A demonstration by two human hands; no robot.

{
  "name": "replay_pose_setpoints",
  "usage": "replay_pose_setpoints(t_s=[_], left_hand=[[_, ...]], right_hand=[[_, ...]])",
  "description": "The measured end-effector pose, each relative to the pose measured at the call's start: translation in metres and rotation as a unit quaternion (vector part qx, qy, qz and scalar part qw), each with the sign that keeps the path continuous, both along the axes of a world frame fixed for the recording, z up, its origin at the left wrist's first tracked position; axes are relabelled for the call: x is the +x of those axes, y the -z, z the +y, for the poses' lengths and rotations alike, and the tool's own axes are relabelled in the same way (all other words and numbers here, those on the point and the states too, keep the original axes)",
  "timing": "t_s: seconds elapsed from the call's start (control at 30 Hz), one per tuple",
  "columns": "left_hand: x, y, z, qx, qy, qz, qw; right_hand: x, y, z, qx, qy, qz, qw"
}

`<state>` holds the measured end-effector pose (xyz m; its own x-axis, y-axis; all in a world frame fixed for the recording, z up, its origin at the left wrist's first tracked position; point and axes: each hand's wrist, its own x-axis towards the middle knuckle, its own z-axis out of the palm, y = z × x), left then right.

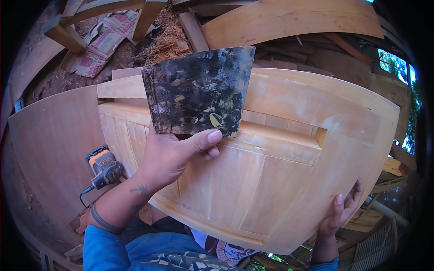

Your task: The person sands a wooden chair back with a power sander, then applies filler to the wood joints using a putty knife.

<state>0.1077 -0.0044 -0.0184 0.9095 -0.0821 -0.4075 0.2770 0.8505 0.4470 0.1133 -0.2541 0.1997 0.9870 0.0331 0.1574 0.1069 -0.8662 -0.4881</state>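
Note:
A dark, flat rectangular board [199, 92], smeared with whitish and yellow patches, is in my left hand [176, 156]. The thumb presses on the lower edge of its face, and the other fingers go behind it, partly hidden. Beneath the board lies a large pale wooden panel [289, 185] with framed sections and a long slot near its far side. At the panel's right edge rests my right hand [341, 210], thumb apart from the slightly bent fingers, with nothing visible between them.
An orange and grey power sander [104, 167] with a black cord sits left, on a plain reddish-brown board [54, 149]. Beyond the panel are a printed paper sack [106, 43], wood shavings [169, 40], a wooden frame [70, 31] and a curved plank [294, 20].

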Motion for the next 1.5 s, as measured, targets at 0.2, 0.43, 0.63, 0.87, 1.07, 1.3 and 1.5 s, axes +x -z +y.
replay_pose_setpoints(t_s=[0.2,0.43,0.63,0.87,1.07,1.3,1.5], left_hand=[[0.002,0.002,0.0,-0.015,0.028,-0.036,0.999],[0.018,-0.009,0.004,0.03,0.081,-0.104,0.991],[0.026,-0.011,0.005,0.043,0.108,-0.134,0.984],[0.041,0.006,0.002,0.225,-0.005,-0.382,0.896],[0.052,0.011,0.003,0.261,-0.041,-0.466,0.844],[0.058,0.016,0.012,0.319,0.005,-0.495,0.809],[0.058,0.021,0.011,0.3,0.005,-0.488,0.82]], right_hand=[[-0.001,0.0,0.0,0.001,0.002,0.001,1.0],[-0.001,0.0,-0.005,-0.008,-0.012,0.011,1.0],[-0.001,0.0,-0.003,-0.012,0.0,0.003,1.0],[-0.001,0.001,-0.004,-0.008,-0.005,0.006,1.0],[-0.002,0.001,-0.002,-0.009,0.008,-0.006,1.0],[-0.002,0.0,-0.001,-0.002,0.014,0.001,1.0],[-0.002,0.0,-0.002,-0.003,0.015,-0.001,1.0]])
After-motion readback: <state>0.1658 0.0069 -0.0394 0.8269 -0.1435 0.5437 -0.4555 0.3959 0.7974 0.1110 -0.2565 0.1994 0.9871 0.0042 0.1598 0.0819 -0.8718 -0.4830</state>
